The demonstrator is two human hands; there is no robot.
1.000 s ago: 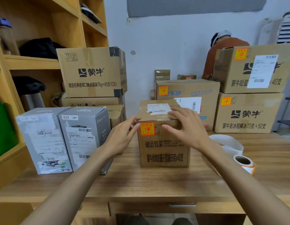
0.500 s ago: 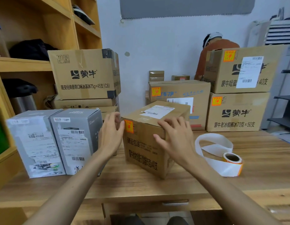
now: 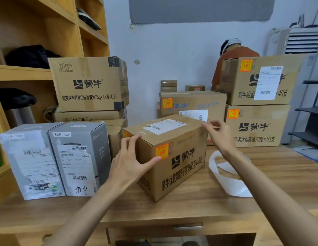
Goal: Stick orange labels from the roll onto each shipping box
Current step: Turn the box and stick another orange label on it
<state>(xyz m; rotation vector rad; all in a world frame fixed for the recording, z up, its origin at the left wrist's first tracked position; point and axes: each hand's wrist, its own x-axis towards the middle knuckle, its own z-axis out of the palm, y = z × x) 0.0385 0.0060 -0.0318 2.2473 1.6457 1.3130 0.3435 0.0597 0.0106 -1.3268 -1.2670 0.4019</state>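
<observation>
A brown shipping box (image 3: 179, 157) sits turned at an angle in the middle of the wooden table (image 3: 190, 208). It carries an orange label (image 3: 162, 150) on the face toward me and a second orange label (image 3: 127, 134) on its left face. My left hand (image 3: 131, 162) straddles the box's near left corner, fingers straight along the top edge and thumb tip beside the front label. My right hand (image 3: 218, 134) touches the far right top corner. The label roll is hidden behind my right forearm; only its white backing strip (image 3: 224, 180) shows.
Two grey boxes (image 3: 53, 158) stand at the left. Behind them is a stack of brown boxes (image 3: 88, 84) with no orange label in view. Labelled brown boxes (image 3: 256, 125) are stacked behind and to the right. A person (image 3: 234, 54) bends behind them. Shelves line the left.
The middle box has been turned further, so its long printed face with an orange label faces me. My left hand moved to the near corner, my right to the far right corner.
</observation>
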